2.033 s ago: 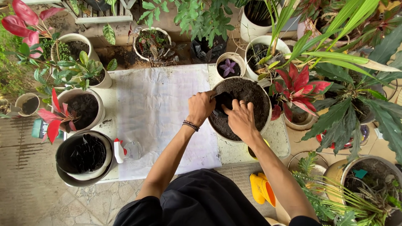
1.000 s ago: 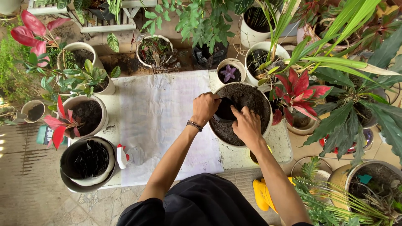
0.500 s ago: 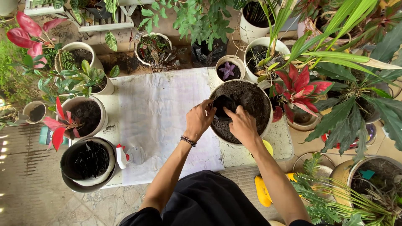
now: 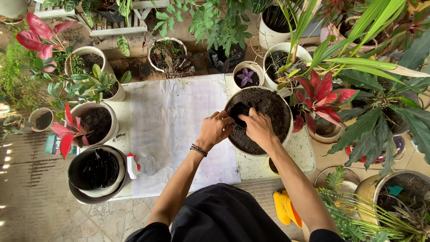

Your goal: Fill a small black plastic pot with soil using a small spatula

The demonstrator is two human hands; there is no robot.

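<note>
gripping small black pot (image 4: 238, 110): left hand (image 4: 214, 129) and right hand (image 4: 257, 126) both curled on it, over soil-filled white pot (image 4: 268, 110), right of white sheet (image 4: 174, 125).

**Packages and labels on the potting table**

A small green rectangular carton (image 4: 53, 144) with pale printing sits at the table's left edge, partly hidden behind red leaves. A clear plastic spray bottle (image 4: 139, 166) with red-and-white trigger lies near the front edge.

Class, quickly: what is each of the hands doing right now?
Left hand: closed on the small black pot.
Right hand: also gripping the small black pot.
</note>
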